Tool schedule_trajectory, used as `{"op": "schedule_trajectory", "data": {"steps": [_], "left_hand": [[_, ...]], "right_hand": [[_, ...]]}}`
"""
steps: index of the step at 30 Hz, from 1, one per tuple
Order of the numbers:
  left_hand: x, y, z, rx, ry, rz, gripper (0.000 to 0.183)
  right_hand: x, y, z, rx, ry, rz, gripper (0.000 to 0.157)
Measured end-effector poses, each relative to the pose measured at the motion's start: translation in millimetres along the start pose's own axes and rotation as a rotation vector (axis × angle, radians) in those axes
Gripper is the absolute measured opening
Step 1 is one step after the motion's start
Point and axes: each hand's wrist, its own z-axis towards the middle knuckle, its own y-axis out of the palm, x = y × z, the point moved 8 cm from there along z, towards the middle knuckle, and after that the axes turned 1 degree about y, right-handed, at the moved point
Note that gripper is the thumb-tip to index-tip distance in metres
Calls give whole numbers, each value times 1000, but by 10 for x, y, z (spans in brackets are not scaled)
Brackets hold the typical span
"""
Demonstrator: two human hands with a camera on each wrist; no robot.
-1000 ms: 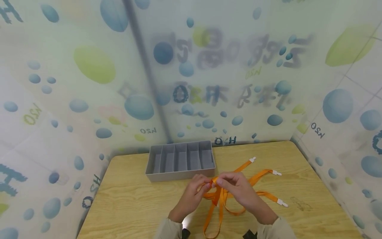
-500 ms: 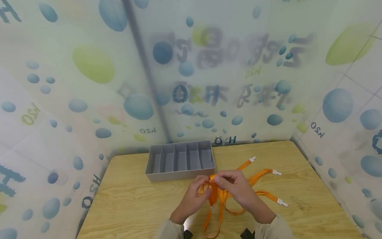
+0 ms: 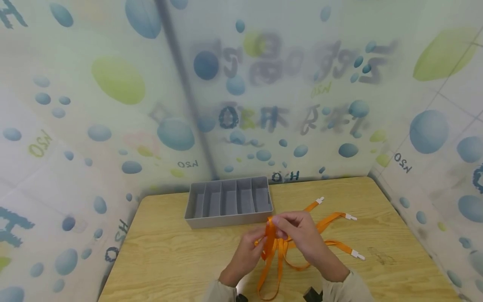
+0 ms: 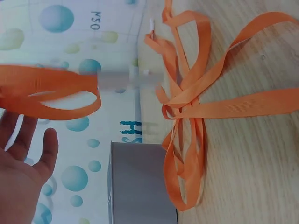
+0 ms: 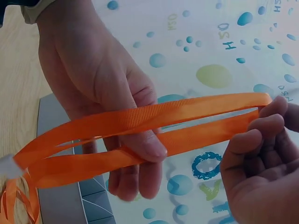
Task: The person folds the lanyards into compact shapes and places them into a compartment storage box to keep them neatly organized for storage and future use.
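Both hands hold a folded orange lanyard [image 3: 269, 239] above the table. My right hand [image 3: 303, 239] pinches the upper end of its loop between thumb and fingertips, as the right wrist view shows. Lower on the strap is my left hand [image 3: 244, 253]; in the right wrist view its thumb [image 5: 152, 144] lies over the strap, with fingers behind. A blurred white clip [image 5: 9, 167] hangs at the lanyard's lower end. In the left wrist view, part of the left hand [image 4: 21, 172] shows, but its grip is cut off. Beneath lie more orange lanyards [image 3: 332, 219].
A grey tray [image 3: 230, 221] divided into several compartments stands at the back, left of the lanyards. White clips [image 3: 351, 217] at the lanyard ends point right on the wooden table [image 3: 170, 251]. A patterned curtain-like wall [image 3: 241, 92] encloses the back and sides.
My left hand has moved down along the strap while the right hand stays at its upper end. The folded lanyard now hangs longer between them. The lanyards on the table have barely moved.
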Motion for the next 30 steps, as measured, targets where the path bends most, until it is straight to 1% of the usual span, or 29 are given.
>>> {"op": "schedule_trajectory", "data": {"steps": [5,9,11,14,16,21,25,30], "left_hand": [[-32,45,-49,-21,-47,-18,18],[-37,32,-84,-1,-62,-18,17],[-39,31,-93,8,-77,-38,15],[-36,58,-109,-6,-101,-111,17],[-43,96,-119,-35,-133,-171,21],[-5,150,-146,-93,-170,-281,30],[25,157,-156,-113,-184,-339,34],[69,148,-151,-118,-122,-345,36]], "right_hand": [[23,-16,1,33,42,26,32],[34,-22,2,44,52,39,34],[38,-26,4,50,56,49,36],[37,-27,9,52,54,57,37],[39,-22,15,49,56,62,36],[51,-11,24,46,64,74,35],[50,1,30,29,54,96,35],[43,-1,31,28,44,89,32]]}}
